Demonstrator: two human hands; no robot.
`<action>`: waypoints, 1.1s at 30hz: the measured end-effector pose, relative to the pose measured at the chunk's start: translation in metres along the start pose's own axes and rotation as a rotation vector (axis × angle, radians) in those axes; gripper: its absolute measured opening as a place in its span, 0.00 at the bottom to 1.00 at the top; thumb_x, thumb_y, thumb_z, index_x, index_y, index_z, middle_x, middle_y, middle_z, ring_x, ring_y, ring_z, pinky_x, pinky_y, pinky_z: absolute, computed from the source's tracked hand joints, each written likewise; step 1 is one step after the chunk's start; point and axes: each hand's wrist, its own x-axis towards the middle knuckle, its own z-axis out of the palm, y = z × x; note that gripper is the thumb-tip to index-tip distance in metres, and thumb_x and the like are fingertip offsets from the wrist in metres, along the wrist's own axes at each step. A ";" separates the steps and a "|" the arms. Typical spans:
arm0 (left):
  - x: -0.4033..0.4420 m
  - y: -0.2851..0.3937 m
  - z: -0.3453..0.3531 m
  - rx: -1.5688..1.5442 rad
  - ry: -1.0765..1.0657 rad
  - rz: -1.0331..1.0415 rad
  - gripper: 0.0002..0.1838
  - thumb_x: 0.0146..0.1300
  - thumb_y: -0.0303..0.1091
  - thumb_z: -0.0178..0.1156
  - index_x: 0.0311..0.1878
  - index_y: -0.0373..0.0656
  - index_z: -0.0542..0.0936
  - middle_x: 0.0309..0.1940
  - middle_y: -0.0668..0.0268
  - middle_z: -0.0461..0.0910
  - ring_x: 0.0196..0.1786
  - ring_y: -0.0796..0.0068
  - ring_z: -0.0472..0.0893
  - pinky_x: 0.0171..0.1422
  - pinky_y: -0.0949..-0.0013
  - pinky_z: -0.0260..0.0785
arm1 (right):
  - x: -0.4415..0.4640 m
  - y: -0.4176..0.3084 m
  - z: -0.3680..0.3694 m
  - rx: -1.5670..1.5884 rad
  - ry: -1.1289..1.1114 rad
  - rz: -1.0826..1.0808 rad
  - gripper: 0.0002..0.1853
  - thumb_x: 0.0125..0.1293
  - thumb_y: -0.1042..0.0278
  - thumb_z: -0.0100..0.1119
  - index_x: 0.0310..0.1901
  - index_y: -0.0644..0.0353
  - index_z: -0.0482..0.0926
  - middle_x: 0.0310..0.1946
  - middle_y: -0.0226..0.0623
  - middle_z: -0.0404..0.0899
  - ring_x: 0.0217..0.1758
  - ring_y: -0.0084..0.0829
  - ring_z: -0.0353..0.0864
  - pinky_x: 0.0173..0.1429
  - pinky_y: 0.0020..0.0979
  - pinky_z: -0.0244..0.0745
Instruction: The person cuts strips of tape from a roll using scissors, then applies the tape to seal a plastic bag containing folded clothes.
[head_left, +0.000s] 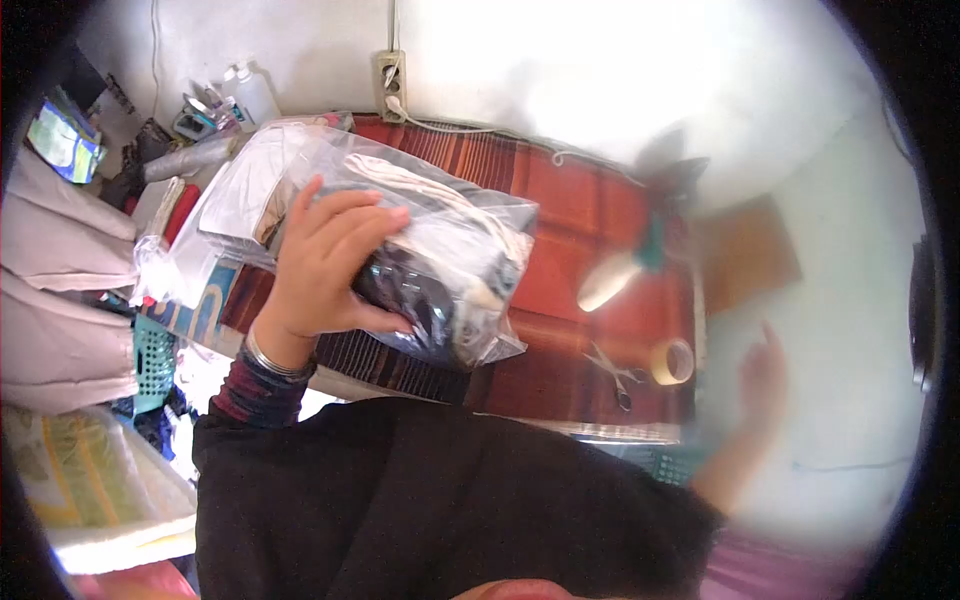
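A clear plastic bag (480, 225) with dark and whitish items inside lies on the red-brown striped cloth. My left hand (335, 260) grips the bag from its left side, thumb below and fingers spread over the top. Off the table's right edge is my right hand (765, 375), raised and smeared by motion, so its fingers cannot be made out clearly. Scissors (615, 375) and a roll of tape (672, 362) lie on the cloth between the bag and my right hand.
A lamp (610, 280) with a blurred bright head stands at the right. Against the wall are a power strip (391, 85) and white bottles (257, 95). White packages (240, 195) lie left of the bag. A teal basket (154, 362) sits below the table's left side.
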 end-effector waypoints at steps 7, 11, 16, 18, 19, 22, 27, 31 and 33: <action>-0.009 -0.014 0.010 -0.156 0.154 0.043 0.48 0.37 0.71 0.64 0.60 0.50 0.76 0.43 0.71 0.80 0.53 0.68 0.76 0.71 0.43 0.47 | -0.132 -0.080 0.284 0.657 -0.774 0.140 0.36 0.71 0.52 0.47 0.74 0.59 0.49 0.21 0.28 0.68 0.23 0.23 0.65 0.29 0.23 0.65; -0.012 -0.016 0.006 -0.243 0.147 0.038 0.49 0.37 0.67 0.66 0.64 0.51 0.72 0.45 0.72 0.79 0.55 0.69 0.75 0.70 0.40 0.47 | -0.161 -0.089 0.379 0.845 -0.930 0.346 0.34 0.72 0.49 0.45 0.74 0.50 0.49 0.27 0.37 0.73 0.30 0.32 0.68 0.32 0.32 0.67; -0.017 -0.019 0.012 -0.332 0.220 0.022 0.43 0.38 0.64 0.67 0.58 0.51 0.75 0.46 0.72 0.79 0.56 0.69 0.75 0.71 0.40 0.45 | -0.169 -0.083 0.410 0.802 -0.786 0.453 0.31 0.73 0.48 0.42 0.72 0.51 0.52 0.28 0.34 0.73 0.29 0.30 0.68 0.29 0.28 0.65; -0.018 -0.020 0.016 -0.360 0.256 0.011 0.40 0.38 0.63 0.68 0.54 0.51 0.76 0.46 0.72 0.79 0.56 0.69 0.75 0.71 0.39 0.45 | -0.176 -0.078 0.407 0.874 -0.700 0.555 0.30 0.74 0.47 0.40 0.71 0.52 0.53 0.27 0.33 0.72 0.29 0.27 0.68 0.28 0.25 0.65; -0.018 -0.021 0.017 -0.363 0.259 0.008 0.38 0.37 0.63 0.68 0.51 0.50 0.76 0.47 0.72 0.79 0.56 0.69 0.75 0.71 0.39 0.44 | -0.178 -0.076 0.405 0.869 -0.686 0.553 0.30 0.74 0.47 0.40 0.71 0.52 0.53 0.27 0.33 0.72 0.29 0.27 0.68 0.28 0.25 0.65; -0.017 -0.021 0.018 -0.376 0.252 0.004 0.36 0.37 0.61 0.71 0.47 0.49 0.76 0.47 0.71 0.80 0.57 0.68 0.75 0.73 0.39 0.42 | -0.183 -0.074 0.400 0.857 -0.662 0.578 0.29 0.74 0.46 0.39 0.70 0.52 0.54 0.27 0.32 0.73 0.28 0.25 0.68 0.27 0.23 0.64; -0.017 -0.021 0.019 -0.391 0.226 0.009 0.36 0.36 0.60 0.72 0.46 0.48 0.75 0.48 0.70 0.80 0.57 0.66 0.76 0.74 0.38 0.40 | -0.187 -0.079 0.398 0.765 -0.595 0.580 0.30 0.75 0.46 0.36 0.70 0.56 0.54 0.27 0.35 0.77 0.27 0.25 0.69 0.25 0.23 0.64; -0.015 -0.022 0.017 -0.394 0.225 0.012 0.37 0.35 0.60 0.73 0.47 0.49 0.74 0.47 0.70 0.80 0.58 0.65 0.75 0.73 0.37 0.40 | -0.186 -0.079 0.399 0.727 -0.566 0.568 0.30 0.75 0.46 0.35 0.70 0.58 0.54 0.27 0.35 0.77 0.26 0.25 0.71 0.25 0.23 0.64; -0.016 -0.022 0.018 -0.398 0.213 0.005 0.37 0.35 0.60 0.73 0.47 0.49 0.74 0.47 0.70 0.80 0.58 0.65 0.75 0.73 0.36 0.40 | -0.186 -0.079 0.398 0.730 -0.587 0.570 0.30 0.76 0.46 0.33 0.70 0.59 0.54 0.26 0.35 0.78 0.25 0.25 0.73 0.25 0.24 0.65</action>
